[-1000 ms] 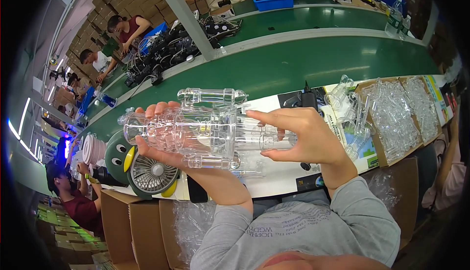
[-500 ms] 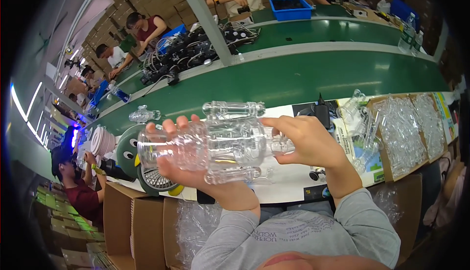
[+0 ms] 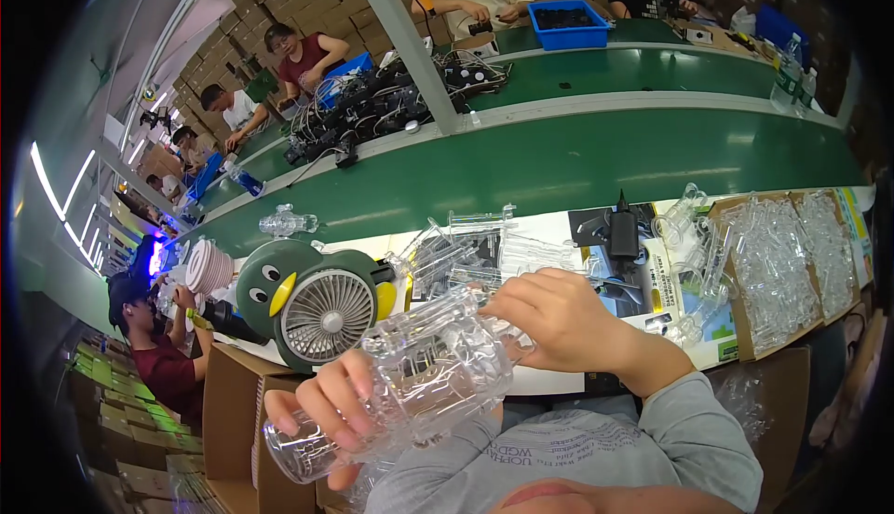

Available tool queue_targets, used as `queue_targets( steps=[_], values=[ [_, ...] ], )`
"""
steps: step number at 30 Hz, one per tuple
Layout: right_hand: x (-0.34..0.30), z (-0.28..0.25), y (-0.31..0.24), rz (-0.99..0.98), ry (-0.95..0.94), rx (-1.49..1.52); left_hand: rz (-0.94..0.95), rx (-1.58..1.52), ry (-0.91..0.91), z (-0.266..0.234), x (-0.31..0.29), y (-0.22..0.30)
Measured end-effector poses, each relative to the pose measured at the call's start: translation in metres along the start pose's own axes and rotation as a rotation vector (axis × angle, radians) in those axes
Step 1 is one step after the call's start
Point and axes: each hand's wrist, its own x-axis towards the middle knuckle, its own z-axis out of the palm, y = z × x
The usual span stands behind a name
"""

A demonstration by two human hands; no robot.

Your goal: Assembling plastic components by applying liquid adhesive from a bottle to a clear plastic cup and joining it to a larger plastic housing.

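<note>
A clear plastic rocket-shaped piece (image 3: pixel 438 379) with thin tubes along its sides hangs tilted over the table's near edge, close to my body. Around its wide, rounded lower-left end my left hand (image 3: pixel 331 402) is wrapped, fingers on top. My right hand (image 3: pixel 559 323) grips the narrow upper-right end, its fingers closed on it and hiding that tip. Just beyond lie several clear plastic parts (image 3: pixel 447 258) on the white table covering (image 3: pixel 526 382).
Left stands a green bird-faced fan (image 3: pixel 298 314); right are a black charger-like device (image 3: pixel 622 233) and a carton of clear parts (image 3: pixel 782 277). Open cardboard boxes (image 3: pixel 228 412) sit below. Beyond runs a green conveyor belt (image 3: pixel 559 155), with co-workers, cabled black units (image 3: pixel 363 109) and a blue bin (image 3: pixel 566 28).
Both hands have brought the clear piece down and nearer my body, tilting its wide end to the lower left. Clear parts behind it now show. The whole view has shifted slightly.
</note>
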Motion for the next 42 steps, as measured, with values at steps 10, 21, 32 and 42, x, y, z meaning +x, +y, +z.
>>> queue_targets(
  steps=[10,21,32,42],
  values=[
    [-0.001,0.007,-0.002,0.031,-0.012,0.054,0.008,-0.056,-0.157,-0.006,0.003,-0.003],
    [-0.006,0.008,-0.011,0.092,0.157,-0.022,0.104,0.119,0.223,0.029,-0.003,-0.013],
    [-0.007,-0.012,-0.020,0.132,0.090,-0.030,0.118,0.019,0.037,0.022,-0.002,-0.018],
    [-0.007,0.000,-0.015,0.086,0.184,0.006,0.132,0.176,0.215,0.048,-0.009,-0.011]
  ],
)
